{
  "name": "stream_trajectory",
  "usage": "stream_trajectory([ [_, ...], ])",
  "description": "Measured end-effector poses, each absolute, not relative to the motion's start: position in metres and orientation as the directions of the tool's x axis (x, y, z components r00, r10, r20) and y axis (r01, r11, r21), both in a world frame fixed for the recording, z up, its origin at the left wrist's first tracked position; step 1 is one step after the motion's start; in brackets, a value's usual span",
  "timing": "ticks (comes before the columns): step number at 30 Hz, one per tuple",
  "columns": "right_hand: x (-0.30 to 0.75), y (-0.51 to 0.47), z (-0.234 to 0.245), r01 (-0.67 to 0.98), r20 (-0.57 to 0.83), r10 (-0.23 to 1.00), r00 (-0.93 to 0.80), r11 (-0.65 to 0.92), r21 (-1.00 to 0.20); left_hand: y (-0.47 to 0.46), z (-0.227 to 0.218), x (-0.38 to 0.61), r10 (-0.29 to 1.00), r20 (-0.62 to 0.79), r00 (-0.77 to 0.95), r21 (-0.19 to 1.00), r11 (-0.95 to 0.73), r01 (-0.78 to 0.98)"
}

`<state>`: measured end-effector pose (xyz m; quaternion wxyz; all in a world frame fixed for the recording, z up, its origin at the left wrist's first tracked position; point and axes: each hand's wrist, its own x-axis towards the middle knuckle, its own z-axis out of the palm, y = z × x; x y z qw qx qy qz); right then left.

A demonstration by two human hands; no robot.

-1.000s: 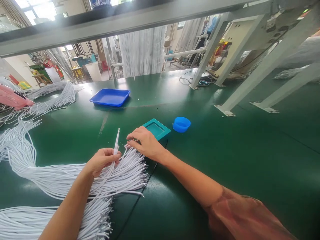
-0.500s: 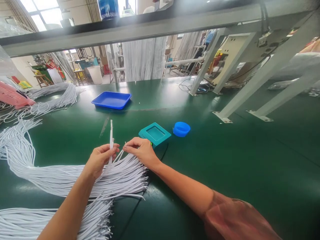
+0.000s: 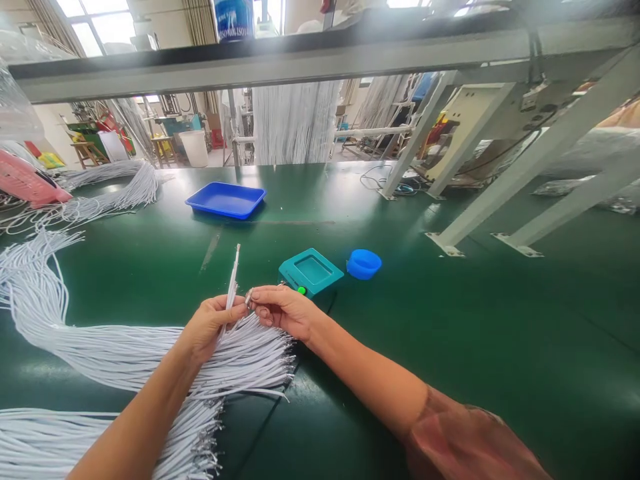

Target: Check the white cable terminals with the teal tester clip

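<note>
My left hand (image 3: 213, 325) is closed round a few white cords (image 3: 233, 279), whose ends stick up above the thumb. Close against it, my right hand (image 3: 283, 308) pinches a cord end (image 3: 249, 297) between thumb and fingertips. The two hands' fingertips nearly meet. Beneath them a thick bundle of white cords (image 3: 120, 347) lies across the table, its tipped ends fanned out at the right. A second cord bundle (image 3: 60, 437) lies nearer to me, partly behind my left forearm.
A teal tray-like device (image 3: 287, 270) with a green button (image 3: 301, 291) stands just beyond my right hand, beside a blue round dish (image 3: 364, 265). Farther back is a blue tray (image 3: 225, 199). White metal legs (image 3: 480, 180) rise at the right; a pink object (image 3: 30, 180) sits far left.
My hands have come together. The cords in my left hand now lean to the right, and my right hand has moved slightly down beside them. The view has shifted a little.
</note>
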<state>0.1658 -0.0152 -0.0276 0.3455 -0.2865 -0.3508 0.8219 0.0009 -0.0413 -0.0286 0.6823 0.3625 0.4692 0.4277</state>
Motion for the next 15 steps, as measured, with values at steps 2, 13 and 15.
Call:
stream_trajectory([
  [2, 0.169, -0.011, -0.027, -0.321, -0.171, 0.812, -0.558, -0.401, -0.858, -0.041, -0.029, 0.000, 0.919, -0.345, 0.191, 0.879, 0.387, -0.277],
  [13, 0.176, -0.016, -0.019, 0.233, 0.036, 0.926, -0.376, 0.132, -0.964, -0.045, -0.033, 0.004, 0.979, -0.172, 0.111, 0.985, 0.168, 0.038],
  [15, 0.174, -0.015, -0.020, 0.239, -0.053, 0.941, -0.334, 0.030, -0.971, -0.045, -0.033, 0.004, 0.983, -0.136, 0.122, 0.989, 0.127, 0.078],
])
